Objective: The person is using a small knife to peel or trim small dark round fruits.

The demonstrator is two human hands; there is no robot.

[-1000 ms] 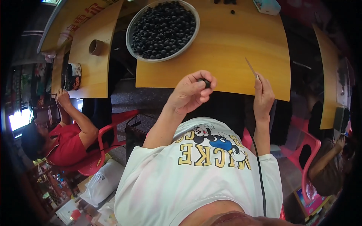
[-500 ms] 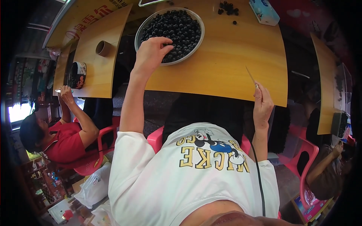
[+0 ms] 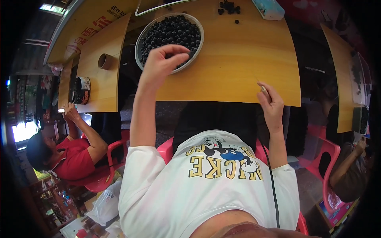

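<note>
A round translucent tub [image 3: 201,45] full of small black beads [image 3: 174,31] stands on the yellow wooden table. Over its near side is my left hand [image 3: 160,65], thumb and forefinger closed together at the tips. A dark round bead seems to sit between those tips, partly hidden against the tub's contents. My right hand [image 3: 273,106] is off the table's front edge at the right, closed around a slim pointed tool [image 3: 263,88]. Its tip points up toward the table and is hard to make out.
Loose black beads [image 3: 229,7] lie at the table's far side, near a blue tissue pack [image 3: 270,8]. At the left, a co-worker in red sits at another table with a brown cup [image 3: 105,61] and a tub [image 3: 81,90]. Another person sits at the right.
My left hand has lifted slightly right across the tub, its fingertips now at the rim. My right hand has turned, so its tool shows shorter. The whole view has shifted a little.
</note>
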